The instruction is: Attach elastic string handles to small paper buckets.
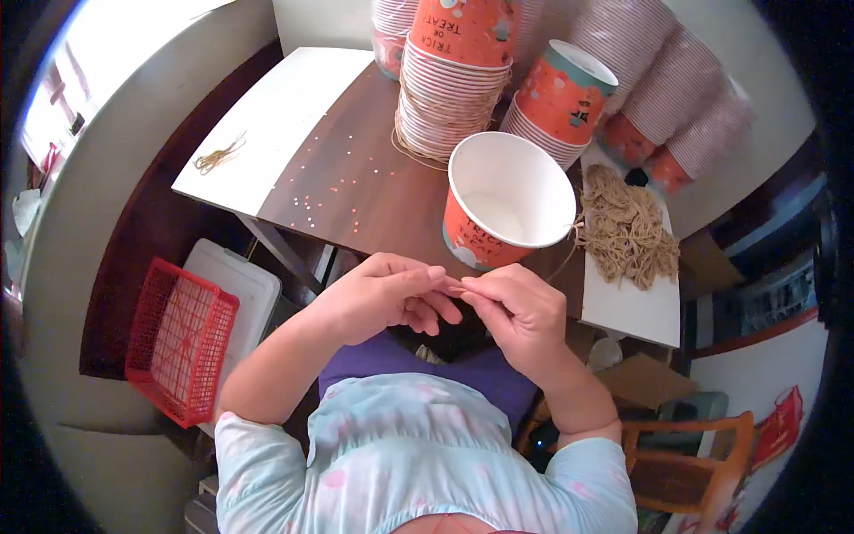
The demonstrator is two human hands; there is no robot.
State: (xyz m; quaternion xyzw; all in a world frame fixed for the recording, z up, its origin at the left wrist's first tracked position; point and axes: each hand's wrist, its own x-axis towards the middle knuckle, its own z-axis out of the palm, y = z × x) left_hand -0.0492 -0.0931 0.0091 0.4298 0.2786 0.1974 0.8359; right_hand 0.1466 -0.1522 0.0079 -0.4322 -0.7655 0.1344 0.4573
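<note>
My left hand (398, 292) and my right hand (520, 313) meet in front of my body, near the table's front edge. Between their fingertips shows a short bit of thin tan twine (456, 289). The right thumb and forefinger pinch it, and the left thumb presses against the forefinger beside it, the other left fingers loosely curled. Just beyond my hands stands an orange paper bucket (459, 230) with a white inside, its mouth up. A loose strand runs from the tangled pile of twine (625, 230) at its right down toward my right hand.
Stacked paper buckets (449, 102) with twine around them stand behind, beside another stack (556, 98) and plastic-wrapped stacks (623, 36). A small twine bundle (219, 157) and scattered confetti dots (342, 182) lie on the table. A red basket (182, 343) sits lower left; a wooden chair (685, 463) right.
</note>
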